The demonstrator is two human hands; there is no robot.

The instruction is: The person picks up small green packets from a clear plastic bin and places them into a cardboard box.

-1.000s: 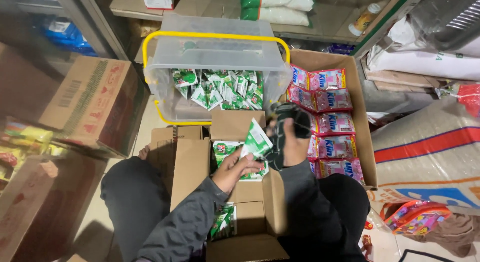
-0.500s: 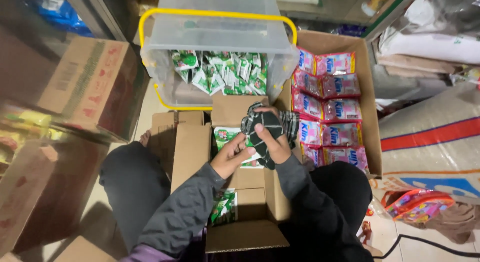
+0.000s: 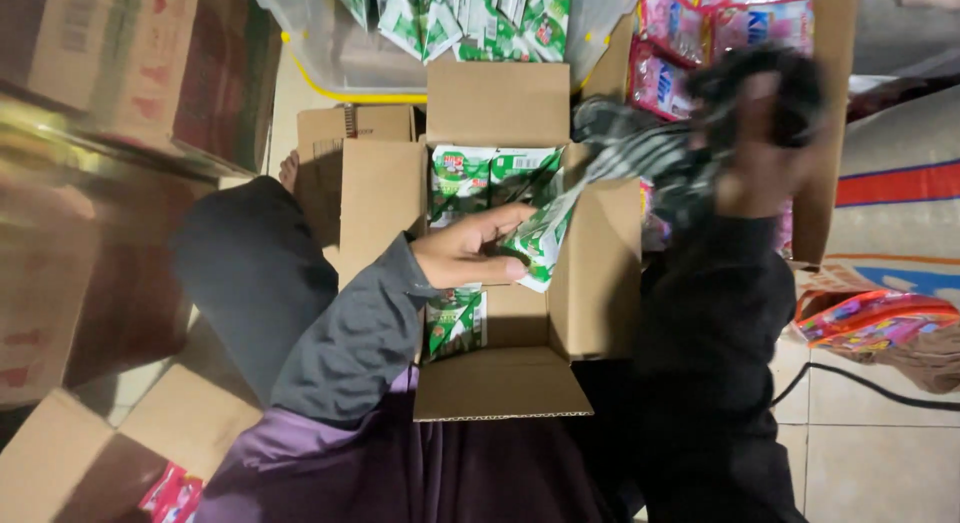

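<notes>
The right hand (image 3: 765,158) is now lifted to the upper right, blurred, its grip unreadable; a green-white sachet strip (image 3: 545,233) is pinched by the left hand (image 3: 470,253) over the open carton (image 3: 500,383) at centre frame.

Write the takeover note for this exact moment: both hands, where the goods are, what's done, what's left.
Left hand: over the open cardboard box, grip shut on a green and white sachet strip.
Right hand: raised beside the box, blurred; whether it holds anything cannot be told.
Goods: more green sachets lie in the box; others already sit in the clear plastic bin ahead. Pink packets fill a carton to the right.
Done: some sachets in the bin.
Left: the sachets in the box and the one in hand.
</notes>
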